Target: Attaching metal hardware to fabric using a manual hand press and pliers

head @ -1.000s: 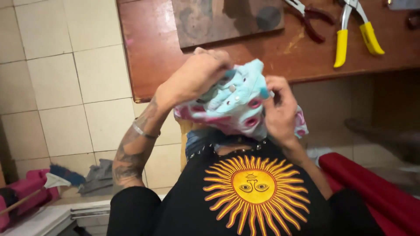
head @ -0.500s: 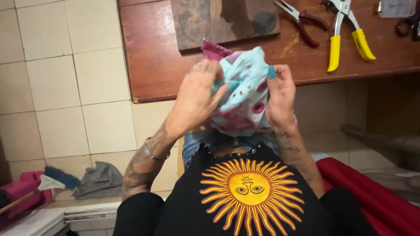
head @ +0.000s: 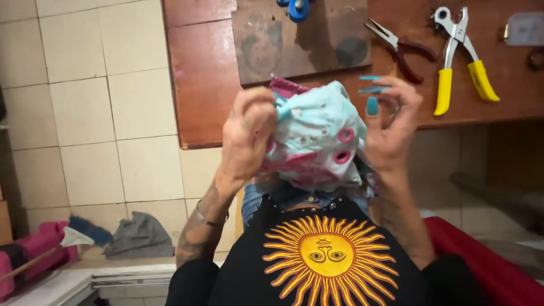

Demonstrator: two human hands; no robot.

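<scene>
- Head view looks down over a black shirt with a yellow sun print; I take the pale blue and pink cloth piece as my landmark, held up in front of the chest, below the near edge of the wooden table.
- On the cloth piece's left side I see the left hand closed around its edge, fingers curled over the fabric and gripping it.
- On its right side the right hand touches the cloth with thumb and palm, while the long teal-nailed fingers are spread loose above it; I cannot tell how firmly it holds.
- Pink rings and small metal studs show on the cloth's face.
- Above the cloth piece, on the table, lies a dark worn board.
- Up and to the right of the cloth lie red-handled pliers, and further right a yellow-handled punch tool.
- Far down to the left of the cloth, a grey rag lies on the tiled floor.
- Down to the right of the cloth sits something red.
</scene>
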